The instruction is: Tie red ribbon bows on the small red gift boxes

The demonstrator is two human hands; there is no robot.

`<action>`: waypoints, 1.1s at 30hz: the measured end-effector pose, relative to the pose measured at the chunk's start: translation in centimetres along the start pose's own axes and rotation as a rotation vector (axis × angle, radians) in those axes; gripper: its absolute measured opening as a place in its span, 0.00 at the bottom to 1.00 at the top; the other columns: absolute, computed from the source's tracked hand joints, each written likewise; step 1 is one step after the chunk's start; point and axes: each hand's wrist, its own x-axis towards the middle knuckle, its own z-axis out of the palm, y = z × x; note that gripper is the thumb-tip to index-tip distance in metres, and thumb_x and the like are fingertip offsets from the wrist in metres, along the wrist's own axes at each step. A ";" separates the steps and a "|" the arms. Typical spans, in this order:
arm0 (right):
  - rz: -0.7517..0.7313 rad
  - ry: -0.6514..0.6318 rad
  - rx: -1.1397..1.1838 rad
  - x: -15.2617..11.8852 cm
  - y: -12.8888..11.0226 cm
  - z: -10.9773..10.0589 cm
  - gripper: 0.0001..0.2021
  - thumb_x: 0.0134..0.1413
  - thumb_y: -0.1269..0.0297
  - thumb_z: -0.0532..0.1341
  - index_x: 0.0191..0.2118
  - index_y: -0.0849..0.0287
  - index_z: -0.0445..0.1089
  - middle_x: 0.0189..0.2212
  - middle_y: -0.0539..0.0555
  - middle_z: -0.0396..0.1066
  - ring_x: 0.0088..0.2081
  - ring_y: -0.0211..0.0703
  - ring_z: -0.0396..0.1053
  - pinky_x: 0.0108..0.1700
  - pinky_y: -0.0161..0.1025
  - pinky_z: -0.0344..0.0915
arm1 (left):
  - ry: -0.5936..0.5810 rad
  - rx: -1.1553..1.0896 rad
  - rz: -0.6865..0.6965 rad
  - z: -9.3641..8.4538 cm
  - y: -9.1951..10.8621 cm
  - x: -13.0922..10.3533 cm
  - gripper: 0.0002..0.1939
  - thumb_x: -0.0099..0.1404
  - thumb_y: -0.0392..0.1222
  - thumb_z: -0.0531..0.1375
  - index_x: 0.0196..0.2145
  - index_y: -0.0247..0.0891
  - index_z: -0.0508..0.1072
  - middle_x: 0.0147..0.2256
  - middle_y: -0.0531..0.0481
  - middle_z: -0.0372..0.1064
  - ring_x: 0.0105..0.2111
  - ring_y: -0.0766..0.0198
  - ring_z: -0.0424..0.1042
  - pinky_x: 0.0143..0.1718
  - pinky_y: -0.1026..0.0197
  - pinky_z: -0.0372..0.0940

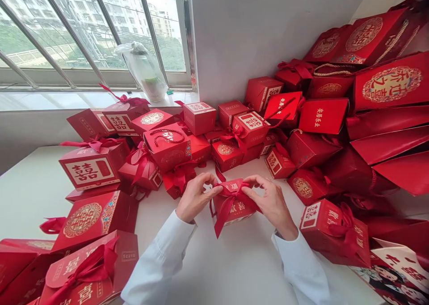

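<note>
A small red gift box (238, 212) with pale lettering stands on the white table in front of me. Across its top runs a red ribbon (228, 206), knotted near the middle, with one tail hanging down the near side. My left hand (198, 193) pinches the ribbon at the left of the knot. On the other side, my right hand (268, 198) has thumb and fingers closed on the ribbon at the right of the knot. Both hands touch the top of the box, and white sleeves cover the wrists.
Red gift boxes (89, 168) crowd the white table (214, 269) at left, back and right. Larger red gift bags (392, 83) stack up at the right against the wall. A plastic-wrapped cup (147, 74) stands on the sill by the barred window.
</note>
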 end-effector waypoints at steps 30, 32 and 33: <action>0.062 0.035 0.688 0.3 -0.4 1.8 0.12 0.54 0.64 0.60 0.45 0.54 0.64 0.35 0.50 0.72 0.36 0.40 0.72 0.36 0.35 0.72 | -0.030 0.009 0.045 1.4 1.5 -0.6 0.09 0.63 0.46 0.57 0.34 0.39 0.72 0.37 0.50 0.73 0.31 0.64 0.69 0.30 0.63 0.63; 0.043 0.012 0.709 0.4 -0.7 1.6 0.11 0.55 0.64 0.60 0.45 0.54 0.63 0.36 0.51 0.72 0.37 0.40 0.72 0.37 0.36 0.72 | -0.043 -0.003 0.038 1.3 1.6 -0.6 0.09 0.63 0.46 0.57 0.35 0.39 0.72 0.37 0.50 0.73 0.30 0.64 0.70 0.28 0.64 0.63; 0.035 0.003 0.718 0.4 -0.7 1.6 0.11 0.55 0.64 0.60 0.44 0.54 0.63 0.36 0.51 0.73 0.37 0.40 0.72 0.37 0.37 0.72 | -0.047 0.000 0.040 1.2 1.6 -0.5 0.09 0.63 0.46 0.57 0.34 0.39 0.72 0.36 0.50 0.73 0.30 0.64 0.70 0.29 0.64 0.63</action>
